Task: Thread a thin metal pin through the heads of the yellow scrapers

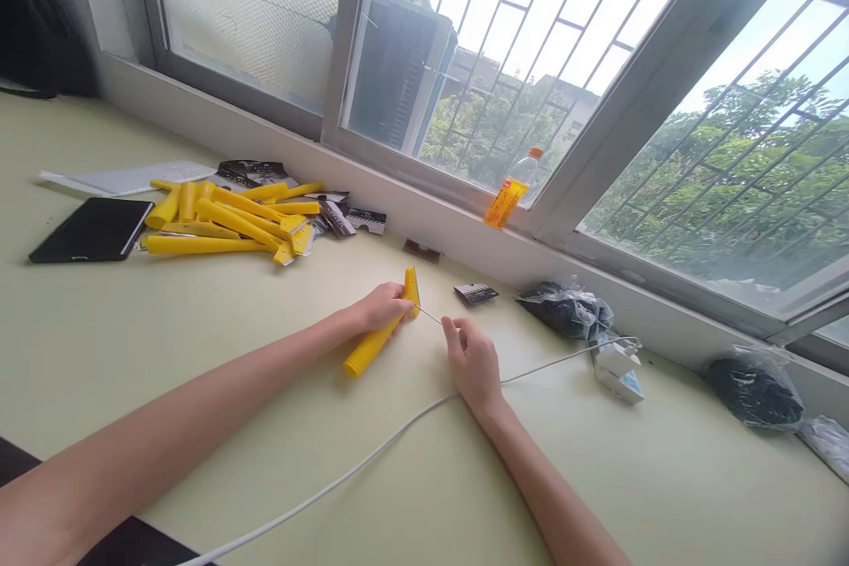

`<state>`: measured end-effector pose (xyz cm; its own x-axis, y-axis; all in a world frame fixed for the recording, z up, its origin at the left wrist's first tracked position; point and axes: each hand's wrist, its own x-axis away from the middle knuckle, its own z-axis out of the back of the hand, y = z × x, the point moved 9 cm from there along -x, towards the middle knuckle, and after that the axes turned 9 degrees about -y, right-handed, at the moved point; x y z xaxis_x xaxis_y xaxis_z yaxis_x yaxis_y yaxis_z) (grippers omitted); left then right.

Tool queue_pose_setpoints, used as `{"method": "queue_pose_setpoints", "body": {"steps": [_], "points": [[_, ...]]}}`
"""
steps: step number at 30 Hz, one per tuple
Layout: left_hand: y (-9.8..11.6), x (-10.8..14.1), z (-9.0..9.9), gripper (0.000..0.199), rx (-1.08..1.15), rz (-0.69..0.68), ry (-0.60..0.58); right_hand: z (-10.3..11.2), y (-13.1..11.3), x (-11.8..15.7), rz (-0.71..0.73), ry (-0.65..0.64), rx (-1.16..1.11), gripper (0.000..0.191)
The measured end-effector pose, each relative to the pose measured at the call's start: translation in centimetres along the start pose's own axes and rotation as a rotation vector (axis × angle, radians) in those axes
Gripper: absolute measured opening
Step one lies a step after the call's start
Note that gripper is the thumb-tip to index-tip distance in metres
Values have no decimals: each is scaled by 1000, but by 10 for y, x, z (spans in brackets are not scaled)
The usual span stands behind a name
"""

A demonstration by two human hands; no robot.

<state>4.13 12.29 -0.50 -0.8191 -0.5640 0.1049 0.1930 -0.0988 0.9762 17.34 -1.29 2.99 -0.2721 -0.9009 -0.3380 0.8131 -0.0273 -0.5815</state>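
Note:
My left hand [386, 308] is closed around a yellow scraper [371, 348] near its head, with the handle slanting down to the left. The scraper's flat head points up, and a thin blade edge shows along its right side. In my right hand [472, 360] is a screwdriver with a thin metal shaft [430, 315]; its handle is hidden in my fingers. The shaft's tip meets the right side of the scraper head. Whether it sits in a screw is too small to tell.
Several yellow scrapers [225, 221] lie piled at the left, beside a black tablet [93, 230]. A white cable [398, 433] crosses the table to a power adapter [618, 363]. Bags of black items [563, 309] line the wall. A bottle [510, 195] stands on the sill.

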Motion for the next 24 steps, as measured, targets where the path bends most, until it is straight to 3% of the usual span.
{"method": "queue_pose_setpoints", "body": {"steps": [3, 9, 17, 24], "points": [[-1, 0, 0, 13, -3, 2, 2, -1, -2, 0, 41, -5, 22, 49], [-3, -2, 1, 11, -35, 4, 4, 6, -15, 2, 219, 67, -84, 32], [-1, -1, 2, 14, 2, 5, 17, -2, -3, 0, 15, -38, -19, 45], [0, -1, 1, 12, -10, -2, 10, 3, -12, 0, 151, 26, -86, 32]]}}
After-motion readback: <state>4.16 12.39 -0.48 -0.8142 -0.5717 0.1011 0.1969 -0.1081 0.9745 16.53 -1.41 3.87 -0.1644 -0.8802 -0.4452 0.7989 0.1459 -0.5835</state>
